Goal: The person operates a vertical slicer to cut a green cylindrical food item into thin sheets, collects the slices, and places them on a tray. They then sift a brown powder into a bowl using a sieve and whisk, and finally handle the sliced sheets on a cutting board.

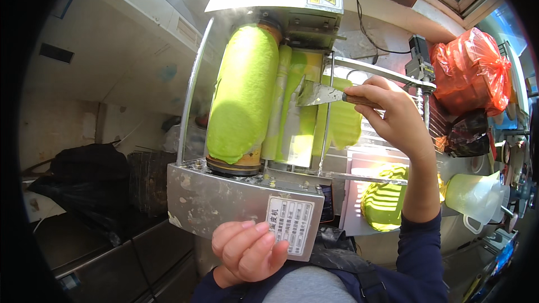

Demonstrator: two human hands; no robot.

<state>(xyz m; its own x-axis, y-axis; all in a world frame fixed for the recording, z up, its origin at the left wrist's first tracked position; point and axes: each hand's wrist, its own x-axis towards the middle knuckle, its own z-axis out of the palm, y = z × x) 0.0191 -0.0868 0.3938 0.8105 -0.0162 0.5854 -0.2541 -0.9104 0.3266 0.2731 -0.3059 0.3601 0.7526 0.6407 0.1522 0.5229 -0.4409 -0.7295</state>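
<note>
A metal scraper with a wooden handle (316,94) is held in my right hand (381,109), its blade over the green-coated tray beside the machine's roller. A sheet of bright green batter covers the large heated roller (244,92). Between roller and tray runs a thinner batter-smeared bar (280,105). A thin green sheet (343,118) lies on the slatted rack past the tray. My left hand (250,250), fingers curled and apparently holding nothing, is in front of the machine's steel side panel (219,206), near a label with writing.
Green sheets (385,202) lie on a pale board (351,185) below the rack. A red plastic bag (471,71), a black bag (467,132) and a translucent measuring jug (473,198) stand at the right. Black plastic (88,176) and a wire rack (147,181) are at the left.
</note>
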